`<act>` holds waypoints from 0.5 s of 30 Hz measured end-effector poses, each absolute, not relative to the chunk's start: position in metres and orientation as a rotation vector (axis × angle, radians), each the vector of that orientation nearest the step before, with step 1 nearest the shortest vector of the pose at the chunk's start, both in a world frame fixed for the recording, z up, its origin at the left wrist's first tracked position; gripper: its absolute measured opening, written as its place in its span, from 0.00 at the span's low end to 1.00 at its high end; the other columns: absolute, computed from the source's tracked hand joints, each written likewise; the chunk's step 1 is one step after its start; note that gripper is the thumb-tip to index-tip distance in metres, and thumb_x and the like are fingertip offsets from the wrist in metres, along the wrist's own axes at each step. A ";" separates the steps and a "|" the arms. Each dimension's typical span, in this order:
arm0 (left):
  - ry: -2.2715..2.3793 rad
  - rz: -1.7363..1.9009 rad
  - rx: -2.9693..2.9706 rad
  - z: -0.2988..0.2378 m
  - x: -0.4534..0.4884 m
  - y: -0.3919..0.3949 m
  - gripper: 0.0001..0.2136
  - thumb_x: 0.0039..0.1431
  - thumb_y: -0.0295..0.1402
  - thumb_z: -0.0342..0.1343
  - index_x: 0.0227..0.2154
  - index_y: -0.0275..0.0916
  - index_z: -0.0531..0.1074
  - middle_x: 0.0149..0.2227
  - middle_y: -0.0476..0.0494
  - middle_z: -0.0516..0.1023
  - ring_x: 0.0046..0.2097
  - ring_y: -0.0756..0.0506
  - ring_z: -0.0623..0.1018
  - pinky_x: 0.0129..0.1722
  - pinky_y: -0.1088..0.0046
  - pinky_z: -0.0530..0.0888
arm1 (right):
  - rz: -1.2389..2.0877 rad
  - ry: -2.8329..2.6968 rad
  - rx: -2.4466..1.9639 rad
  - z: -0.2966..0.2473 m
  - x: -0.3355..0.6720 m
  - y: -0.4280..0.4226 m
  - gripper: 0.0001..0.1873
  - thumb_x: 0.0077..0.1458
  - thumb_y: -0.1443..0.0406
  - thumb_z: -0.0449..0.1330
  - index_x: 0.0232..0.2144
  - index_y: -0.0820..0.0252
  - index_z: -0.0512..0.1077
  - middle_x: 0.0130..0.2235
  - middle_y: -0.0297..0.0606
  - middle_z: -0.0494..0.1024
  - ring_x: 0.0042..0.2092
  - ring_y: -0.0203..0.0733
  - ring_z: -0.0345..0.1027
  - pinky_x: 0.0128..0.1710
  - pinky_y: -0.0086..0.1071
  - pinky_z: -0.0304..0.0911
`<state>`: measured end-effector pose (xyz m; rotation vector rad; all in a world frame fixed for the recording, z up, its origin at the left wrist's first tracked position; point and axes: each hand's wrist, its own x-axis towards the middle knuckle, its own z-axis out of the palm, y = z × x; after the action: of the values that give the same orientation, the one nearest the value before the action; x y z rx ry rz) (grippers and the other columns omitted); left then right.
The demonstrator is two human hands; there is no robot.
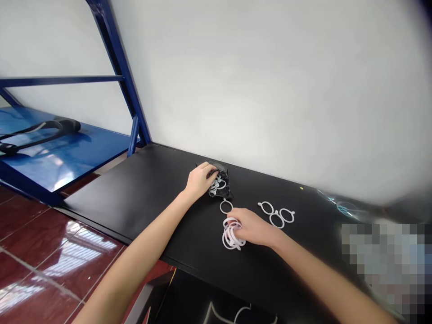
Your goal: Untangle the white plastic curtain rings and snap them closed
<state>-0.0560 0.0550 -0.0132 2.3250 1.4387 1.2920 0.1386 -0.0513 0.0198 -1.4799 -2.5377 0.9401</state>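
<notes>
My left hand (pixel 201 179) grips the edge of a crumpled black plastic bag (pixel 225 191); several white curtain rings (pixel 221 184) show in its mouth. In my right hand (pixel 251 227) is a bunch of white plastic curtain rings (pixel 231 238), each with a small knob, hanging just above the black table (pixel 151 193). A single ring (pixel 226 206) lies between the bag and my right hand. To the right, three more rings (pixel 277 220) rest flat on the table, close together. The fingertips of my left hand are partly hidden in the bag.
A blue metal frame (pixel 116 49) stands at the left, with a black strap-like object (pixel 57 128) on its blue shelf (pixel 91 148). Behind the table is a white wall (pixel 253 90). Clear plastic (pixel 347 209) lies at the right, beside a blurred-out patch. The floor has red tiles (pixel 50 243).
</notes>
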 end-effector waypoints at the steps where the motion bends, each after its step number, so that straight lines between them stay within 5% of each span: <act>1: 1.425 1.297 2.307 -0.012 -0.056 0.055 0.05 0.60 0.33 0.55 0.33 0.40 0.75 0.32 0.48 0.75 0.30 0.50 0.72 0.32 0.74 0.67 | 1.002 -2.506 -1.457 0.019 0.141 -0.050 0.07 0.43 0.73 0.55 0.20 0.60 0.60 0.27 0.31 0.66 0.30 0.34 0.60 0.29 0.28 0.52; 9: 1.235 1.119 1.874 0.000 -0.062 0.062 0.08 0.54 0.37 0.59 0.28 0.36 0.76 0.22 0.51 0.72 0.25 0.51 0.69 0.28 0.76 0.65 | 1.665 -1.828 -1.334 0.017 0.151 -0.014 0.10 0.44 0.70 0.56 0.33 0.60 0.68 0.27 0.29 0.71 0.22 0.28 0.56 0.18 0.22 0.47; 11: 1.210 1.113 1.846 0.002 -0.062 0.062 0.09 0.53 0.37 0.59 0.28 0.35 0.76 0.22 0.50 0.72 0.25 0.51 0.68 0.28 0.76 0.64 | 1.656 -1.593 -1.280 0.018 0.145 0.002 0.06 0.45 0.67 0.59 0.31 0.61 0.69 0.24 0.28 0.68 0.19 0.26 0.51 0.15 0.21 0.40; 15: 1.160 1.104 1.862 0.003 -0.061 0.059 0.08 0.53 0.37 0.59 0.28 0.36 0.75 0.23 0.50 0.73 0.25 0.51 0.68 0.27 0.76 0.65 | 1.622 -1.447 -1.259 0.013 0.123 0.028 0.06 0.42 0.69 0.63 0.21 0.63 0.68 0.16 0.26 0.61 0.17 0.25 0.48 0.13 0.20 0.44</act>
<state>-0.0609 0.0591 0.0029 1.8621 1.1599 1.1038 0.1232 0.0278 0.0126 -1.2592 -1.4469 1.6220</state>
